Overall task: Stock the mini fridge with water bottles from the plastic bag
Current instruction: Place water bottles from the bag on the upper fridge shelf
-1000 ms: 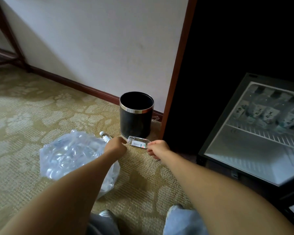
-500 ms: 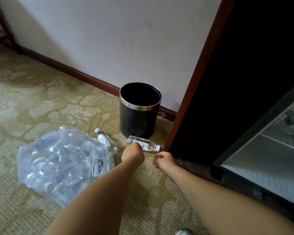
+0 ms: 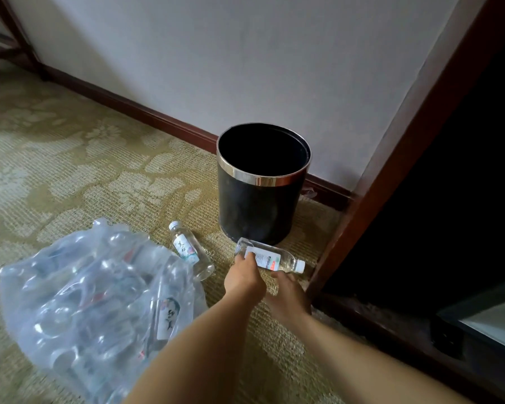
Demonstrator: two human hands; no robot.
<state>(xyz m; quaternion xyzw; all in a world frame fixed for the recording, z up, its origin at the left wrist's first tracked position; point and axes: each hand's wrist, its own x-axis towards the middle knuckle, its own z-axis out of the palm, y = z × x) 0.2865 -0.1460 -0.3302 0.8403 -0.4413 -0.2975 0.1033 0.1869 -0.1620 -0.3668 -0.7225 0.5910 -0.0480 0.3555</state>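
Observation:
A clear water bottle (image 3: 270, 258) with a white label lies on its side on the carpet in front of the bin, cap pointing right. My left hand (image 3: 242, 278) grips its base end. My right hand (image 3: 289, 293) reaches in from the right, and its fingers meet the bottle's near side by the neck. A second water bottle (image 3: 190, 249) lies loose on the carpet to the left, cap pointing away. The clear plastic bag (image 3: 94, 301) with several bottles inside sits at the lower left. Only a corner of the mini fridge (image 3: 493, 325) shows at the lower right edge.
A black round bin (image 3: 260, 193) with a metal rim stands against the wall just behind the bottle. A dark wooden cabinet frame (image 3: 391, 158) rises on the right. Patterned carpet (image 3: 85, 170) spreads out to the left.
The view swung left and closer, so the open fridge slid almost out of frame. The bottle went from held up to lying by the bin. My right hand came back onto it.

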